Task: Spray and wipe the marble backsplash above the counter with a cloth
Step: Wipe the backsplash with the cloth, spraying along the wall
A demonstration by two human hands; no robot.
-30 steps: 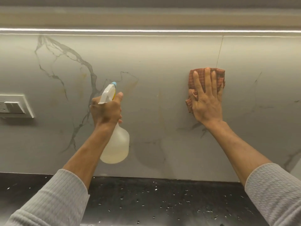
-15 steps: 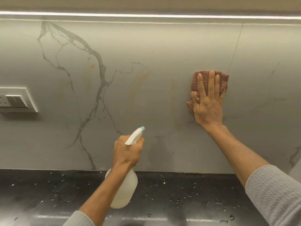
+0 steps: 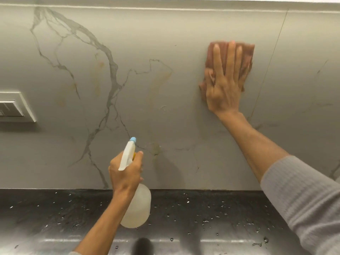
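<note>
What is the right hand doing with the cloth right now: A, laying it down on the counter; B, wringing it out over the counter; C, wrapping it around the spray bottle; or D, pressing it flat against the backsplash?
D: the right hand lies with straight fingers over the reddish cloth, flat against the marble backsplash and well above the counter.

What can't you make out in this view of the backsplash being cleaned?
Head view only.
1. Cloth: blurred, its weave unreadable; the right hand covers most of it.
2. Spray bottle: neck and most of its trigger hidden by the left hand.
3. Switch plate: cut off by the left edge.
4. Dark shape at the bottom edge: cut off and blurred, unidentifiable.
</note>
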